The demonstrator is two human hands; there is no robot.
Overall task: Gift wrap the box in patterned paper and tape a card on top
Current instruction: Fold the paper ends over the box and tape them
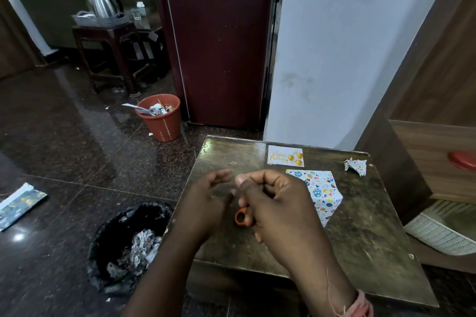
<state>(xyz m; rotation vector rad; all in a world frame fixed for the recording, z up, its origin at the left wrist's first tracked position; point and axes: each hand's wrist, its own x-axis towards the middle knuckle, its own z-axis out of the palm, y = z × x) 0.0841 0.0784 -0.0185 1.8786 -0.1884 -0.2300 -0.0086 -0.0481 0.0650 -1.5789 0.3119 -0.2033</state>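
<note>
Taping step, judged. Both hands raised over desk [360, 226]. Right hand [278, 203] fingers curled, orange tape dispenser [240, 217] beneath; hold unclear. Left hand [206, 198] loosely curled. Wrapped box [322, 194] and card [285, 156] right, apart. Next: pull tape, fix card.

Table and surrounding floor: positions

On the table [360, 239]: card [285, 155] at the far edge; wrapping paper [320, 193] just in front of it; crumpled scrap [356, 166] to their right. Both hands (left hand [206, 201], right hand [275, 203]) hover over the table's left half, above a tape roll [240, 217]. On the floor left of the table: bin bag [123, 247] nearest, bucket [161, 117] behind it.
</note>
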